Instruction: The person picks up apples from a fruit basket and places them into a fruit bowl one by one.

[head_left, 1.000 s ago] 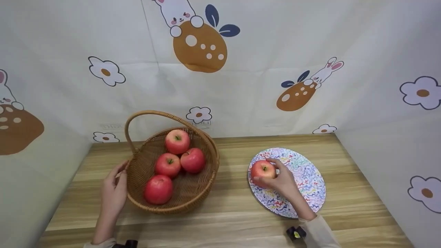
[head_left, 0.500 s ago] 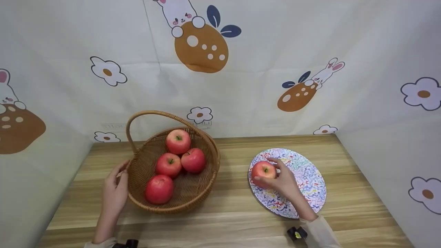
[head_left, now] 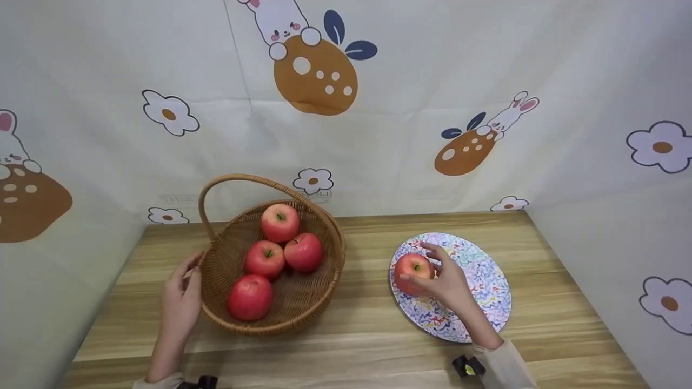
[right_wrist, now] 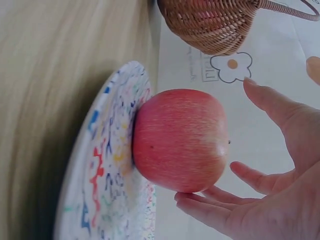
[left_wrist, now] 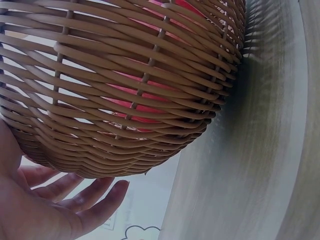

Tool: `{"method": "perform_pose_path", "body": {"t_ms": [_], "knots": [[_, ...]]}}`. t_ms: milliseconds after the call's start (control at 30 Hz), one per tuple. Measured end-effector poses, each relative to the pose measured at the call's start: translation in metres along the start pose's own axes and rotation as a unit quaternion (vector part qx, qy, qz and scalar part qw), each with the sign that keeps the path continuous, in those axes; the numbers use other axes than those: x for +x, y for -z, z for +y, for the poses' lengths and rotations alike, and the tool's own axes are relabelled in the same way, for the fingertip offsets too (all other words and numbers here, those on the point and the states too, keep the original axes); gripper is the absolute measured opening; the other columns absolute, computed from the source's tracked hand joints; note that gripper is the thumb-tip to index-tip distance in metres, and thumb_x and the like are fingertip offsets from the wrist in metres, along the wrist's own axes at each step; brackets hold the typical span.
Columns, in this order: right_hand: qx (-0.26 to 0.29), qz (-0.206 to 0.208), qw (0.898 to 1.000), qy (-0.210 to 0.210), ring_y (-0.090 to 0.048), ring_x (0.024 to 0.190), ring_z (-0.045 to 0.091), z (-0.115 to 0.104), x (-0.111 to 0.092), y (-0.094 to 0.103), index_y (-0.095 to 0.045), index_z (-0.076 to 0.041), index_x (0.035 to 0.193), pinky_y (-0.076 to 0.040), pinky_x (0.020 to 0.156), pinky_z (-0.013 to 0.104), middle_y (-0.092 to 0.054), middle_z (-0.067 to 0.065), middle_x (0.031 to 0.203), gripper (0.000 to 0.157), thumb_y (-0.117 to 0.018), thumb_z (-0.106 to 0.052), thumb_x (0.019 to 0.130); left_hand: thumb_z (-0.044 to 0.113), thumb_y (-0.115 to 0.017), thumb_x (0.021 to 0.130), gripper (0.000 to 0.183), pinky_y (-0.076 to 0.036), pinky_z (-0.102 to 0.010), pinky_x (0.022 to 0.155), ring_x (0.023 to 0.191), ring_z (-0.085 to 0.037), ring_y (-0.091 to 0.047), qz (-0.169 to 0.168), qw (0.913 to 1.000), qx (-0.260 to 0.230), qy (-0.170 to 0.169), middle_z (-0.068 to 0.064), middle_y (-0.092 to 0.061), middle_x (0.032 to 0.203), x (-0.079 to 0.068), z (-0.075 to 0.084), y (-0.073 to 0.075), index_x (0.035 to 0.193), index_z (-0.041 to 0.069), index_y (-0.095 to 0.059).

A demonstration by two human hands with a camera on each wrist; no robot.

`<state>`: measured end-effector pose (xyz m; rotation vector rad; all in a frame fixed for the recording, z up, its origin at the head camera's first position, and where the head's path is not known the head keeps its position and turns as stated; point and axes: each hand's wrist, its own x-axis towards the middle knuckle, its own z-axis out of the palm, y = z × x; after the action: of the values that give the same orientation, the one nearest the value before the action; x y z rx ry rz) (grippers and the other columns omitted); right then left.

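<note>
On the right, a red apple (head_left: 413,274) sits on a round plate (head_left: 489,294) with a multicoloured squiggle pattern. My right hand (head_left: 450,286) surrounds it loosely with spread fingers. In the right wrist view the thumb (right_wrist: 270,100) stands away from the apple, while some fingertips (right_wrist: 187,196) are right at its side. To the left is a wicker basket (head_left: 303,316) with a tall handle, holding several red apples (head_left: 250,297). My left hand (head_left: 181,297) rests against its left side near the rim. The left wrist view shows those fingers (left_wrist: 102,202) extended along the outside of the weave.
Both things stand on a wood-grain table (head_left: 357,346). A pale curtain (head_left: 378,151) printed with rabbits and flowers hangs behind and at both sides, close behind the basket. The basket's handle (head_left: 243,177) arches up toward the back.
My right hand's fingers have spread and eased away from the apple, which stays in place on the plate. The left hand and the basket have not visibly moved.
</note>
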<state>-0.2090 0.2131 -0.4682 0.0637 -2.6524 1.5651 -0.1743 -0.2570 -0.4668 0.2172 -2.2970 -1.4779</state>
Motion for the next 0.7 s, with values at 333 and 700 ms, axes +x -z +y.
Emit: {"method": "perform_pose_path", "body": {"t_ms": [333, 700], "knots": [[-0.010, 0.002, 1.000, 0.007, -0.045, 0.144, 0.049, -0.011, -0.003, 0.005, -0.051, 0.002, 0.150, -0.038, 0.120, 0.057, -0.049, 0.032, 0.153, 0.082, -0.092, -0.021, 0.083, 0.004, -0.041, 0.109, 0.043, -0.043, -0.003, 0.087, 0.127, -0.042, -0.060, -0.002, 1.0000, -0.001, 0.004, -0.030, -0.059, 0.144, 0.000, 0.000, 0.000, 0.147, -0.010, -0.054], [0.014, -0.003, 0.999, 0.040, -0.046, 0.143, 0.051, -0.030, -0.015, 0.008, -0.052, 0.004, 0.149, -0.036, 0.122, 0.055, -0.050, 0.026, 0.156, 0.078, -0.090, -0.018, 0.085, 0.004, -0.042, 0.108, 0.041, -0.044, -0.004, 0.086, 0.098, 0.016, -0.053, 0.005, 1.0000, -0.001, 0.000, -0.029, -0.062, 0.141, 0.000, 0.000, 0.000, 0.145, -0.009, -0.057]]}}
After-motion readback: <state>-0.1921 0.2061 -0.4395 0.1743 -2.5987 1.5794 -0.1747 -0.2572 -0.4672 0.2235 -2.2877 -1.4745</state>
